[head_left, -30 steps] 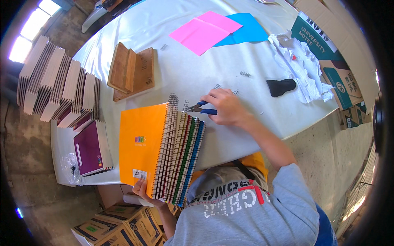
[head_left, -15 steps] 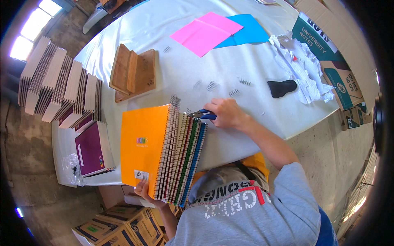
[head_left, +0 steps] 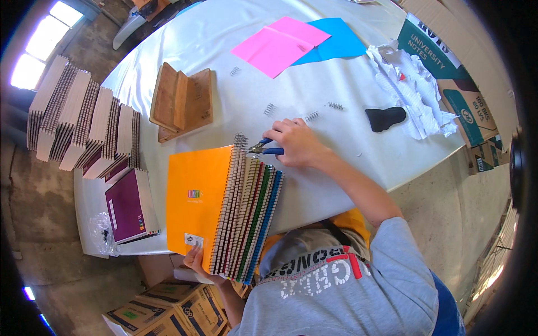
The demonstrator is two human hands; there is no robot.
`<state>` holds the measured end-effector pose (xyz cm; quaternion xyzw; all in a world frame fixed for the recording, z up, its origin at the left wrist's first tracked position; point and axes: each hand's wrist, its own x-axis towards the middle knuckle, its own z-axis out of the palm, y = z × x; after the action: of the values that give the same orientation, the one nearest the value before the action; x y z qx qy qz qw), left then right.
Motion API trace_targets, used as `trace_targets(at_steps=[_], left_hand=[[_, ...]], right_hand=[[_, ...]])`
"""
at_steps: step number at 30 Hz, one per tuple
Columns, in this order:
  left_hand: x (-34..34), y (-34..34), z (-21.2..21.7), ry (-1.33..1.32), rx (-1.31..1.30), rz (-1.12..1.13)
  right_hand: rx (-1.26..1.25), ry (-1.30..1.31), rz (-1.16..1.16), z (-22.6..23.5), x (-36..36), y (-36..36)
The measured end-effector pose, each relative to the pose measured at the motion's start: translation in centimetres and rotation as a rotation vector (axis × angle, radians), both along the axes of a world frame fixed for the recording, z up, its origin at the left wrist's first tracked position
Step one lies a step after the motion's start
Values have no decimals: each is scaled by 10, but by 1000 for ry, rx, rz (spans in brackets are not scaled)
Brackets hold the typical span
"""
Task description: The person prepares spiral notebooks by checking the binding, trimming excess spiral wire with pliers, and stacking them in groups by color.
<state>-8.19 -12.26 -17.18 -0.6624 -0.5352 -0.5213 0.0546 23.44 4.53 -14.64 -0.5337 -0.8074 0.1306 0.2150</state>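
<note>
My right hand (head_left: 297,144) grips blue-handled pliers (head_left: 264,148), their jaws at the top end of a wire spiral on a stack of spiral notebooks (head_left: 246,215). An orange notebook (head_left: 197,199) lies on top of that stack. My left hand (head_left: 197,261) holds the stack's near edge from below, at the table's front. Several short cut pieces of wire spiral (head_left: 311,116) lie on the white table (head_left: 347,162) just beyond my right hand.
A wooden block holder (head_left: 180,101) sits behind the stack. Rows of upright notebooks (head_left: 78,126) and a purple notebook (head_left: 128,206) fill the left. Pink paper (head_left: 279,45), blue paper (head_left: 336,42), crumpled white paper (head_left: 414,89) and a black object (head_left: 385,118) lie far right. Cardboard boxes (head_left: 168,311) stand below.
My right hand has slid left with the pliers from the table toward the stack's top spiral end. More cut spiral pieces now show on the table behind it.
</note>
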Motion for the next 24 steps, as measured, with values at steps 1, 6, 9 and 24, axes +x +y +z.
trace_targets(at_steps=[1, 6, 9, 24], left_hand=[[0, 0, 0, -15, 7, -15], [3, 0, 3, -16, 4, -9], [3, 1, 2, 0, 5, 0], [-7, 0, 0, 33, -3, -60]], right_hand=[[-4, 15, -12, -1, 0, 0], [-47, 28, -17, -4, -2, 0], [7, 17, -1, -4, 0, 1], [-252, -22, -34, 10, 2, -12]])
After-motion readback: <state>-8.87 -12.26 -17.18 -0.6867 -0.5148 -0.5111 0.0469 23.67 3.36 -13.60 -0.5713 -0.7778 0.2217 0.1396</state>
